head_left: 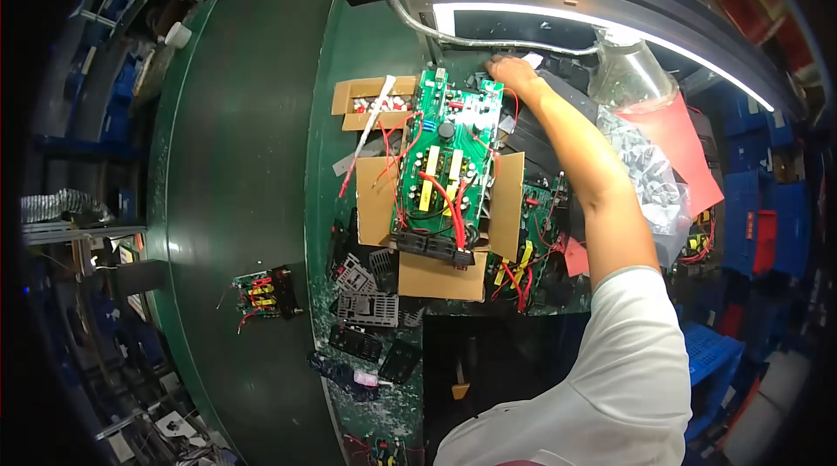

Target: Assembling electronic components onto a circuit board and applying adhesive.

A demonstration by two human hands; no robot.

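My right hand (513, 72) reaches to the far side of the bench, just beyond a large green circuit board (478, 149). Its fingertips are among dark parts below the lamp, so their grip is hard to make out. The board lies over an opened cardboard box (443, 278) and carries yellow transformers, a black round component and red wires. Along its near edge runs a black finned part (427, 245). A white tube-like piece with a red end (373, 117) leans at the board's left. My left hand is out of view.
A small carton (349, 98) of red and white parts sits far left of the board. Black slotted plates (368, 307) lie nearer. A smaller board (265, 293) rests on the green belt (240, 161). Clear bags (649, 174) and a red sheet (684, 148) are right, beneath a lamp (610, 34).
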